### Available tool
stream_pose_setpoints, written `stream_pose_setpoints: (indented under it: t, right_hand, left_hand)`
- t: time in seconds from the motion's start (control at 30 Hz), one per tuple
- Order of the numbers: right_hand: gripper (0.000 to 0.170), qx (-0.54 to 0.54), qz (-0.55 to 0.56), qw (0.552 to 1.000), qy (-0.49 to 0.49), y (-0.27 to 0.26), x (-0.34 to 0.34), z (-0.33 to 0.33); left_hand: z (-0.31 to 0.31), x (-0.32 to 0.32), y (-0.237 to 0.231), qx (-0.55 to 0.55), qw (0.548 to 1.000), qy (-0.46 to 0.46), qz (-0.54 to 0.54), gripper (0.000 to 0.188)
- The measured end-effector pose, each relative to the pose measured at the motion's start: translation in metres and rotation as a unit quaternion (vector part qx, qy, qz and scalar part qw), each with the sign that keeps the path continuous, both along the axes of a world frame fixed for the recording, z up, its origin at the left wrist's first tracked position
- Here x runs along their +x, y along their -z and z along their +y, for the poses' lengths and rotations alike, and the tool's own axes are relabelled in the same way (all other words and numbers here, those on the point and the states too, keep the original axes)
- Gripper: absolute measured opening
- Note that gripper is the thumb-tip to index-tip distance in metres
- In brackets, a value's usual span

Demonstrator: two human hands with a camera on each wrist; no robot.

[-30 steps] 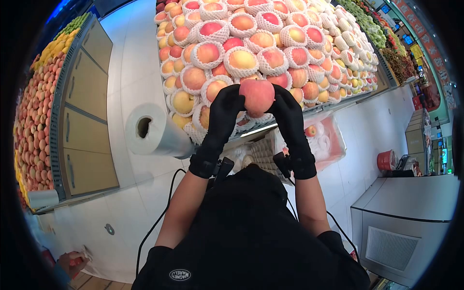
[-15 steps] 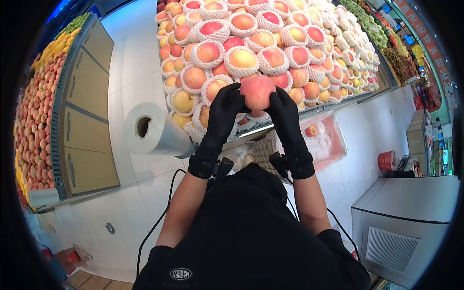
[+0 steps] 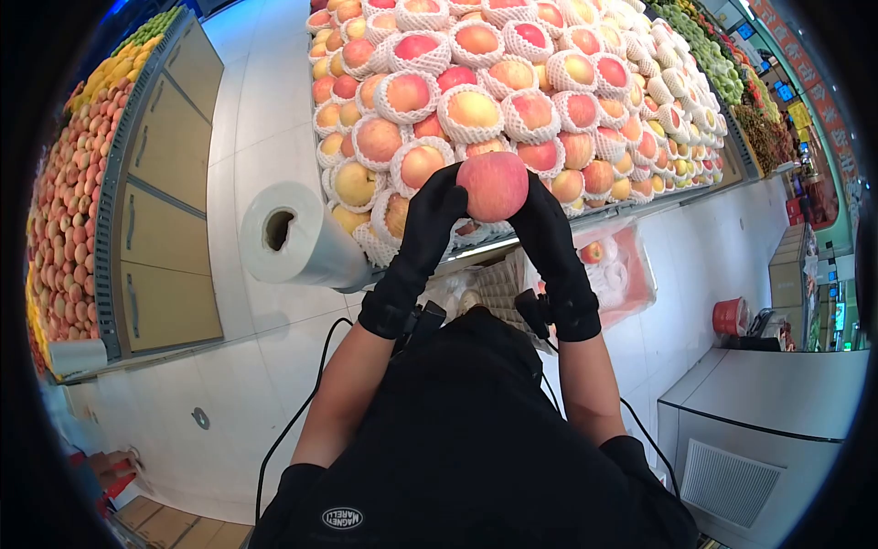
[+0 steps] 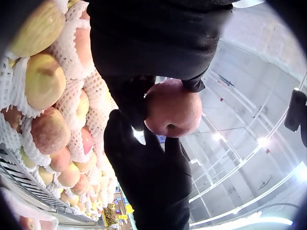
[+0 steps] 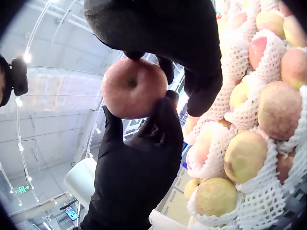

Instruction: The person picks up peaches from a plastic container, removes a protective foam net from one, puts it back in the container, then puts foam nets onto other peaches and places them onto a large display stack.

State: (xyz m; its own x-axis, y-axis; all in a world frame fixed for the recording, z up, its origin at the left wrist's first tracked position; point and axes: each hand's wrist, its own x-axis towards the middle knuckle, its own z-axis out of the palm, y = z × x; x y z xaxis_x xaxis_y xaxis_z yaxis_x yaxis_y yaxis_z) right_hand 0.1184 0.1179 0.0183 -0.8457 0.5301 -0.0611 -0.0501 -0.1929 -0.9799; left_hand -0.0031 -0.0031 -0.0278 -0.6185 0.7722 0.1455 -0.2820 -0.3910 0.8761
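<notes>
One bare apple sits above the centre of the head view, pinched by both the left hand and the right hand. It is clear of the netted pile at the top and not yet set down; how much handling is left, I cannot tell. Right of centre stands a box.

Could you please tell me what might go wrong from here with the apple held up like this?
The apple is bare and held only by the gloved fingers of the left hand and right hand; if it slipped, it could bruise.
Both hands are close to the stacked, netted fruit, so a careless bump might dislodge some.
The plastic roll beside the left forearm could perhaps be knocked.
</notes>
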Motion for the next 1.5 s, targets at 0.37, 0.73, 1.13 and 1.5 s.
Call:
stream_pose_setpoints:
  t: [0.37, 0.73, 1.13, 1.5]
  right_hand:
    - [0.040, 0.017, 0.049, 0.994, 0.094, 0.001, -0.015, 0.000]
    - [0.045, 0.021, 0.007, 0.999, 0.025, -0.007, -0.007, -0.004]
    - [0.040, 0.048, 0.041, 0.995, 0.075, -0.007, -0.003, 0.003]
    - [0.042, 0.121, -0.003, 0.992, 0.029, -0.002, -0.001, -0.003]
  left_hand:
    - [0.005, -0.002, -0.009, 0.003, 1.000, -0.017, 0.010, 0.037]
    - [-0.002, -0.012, -0.003, 0.033, 0.995, -0.029, 0.088, 0.049]
    - [-0.004, -0.010, -0.020, -0.017, 1.000, 0.010, 0.006, 0.048]
    - [-0.015, -0.003, -0.012, -0.013, 0.994, 0.011, 0.105, 0.079]
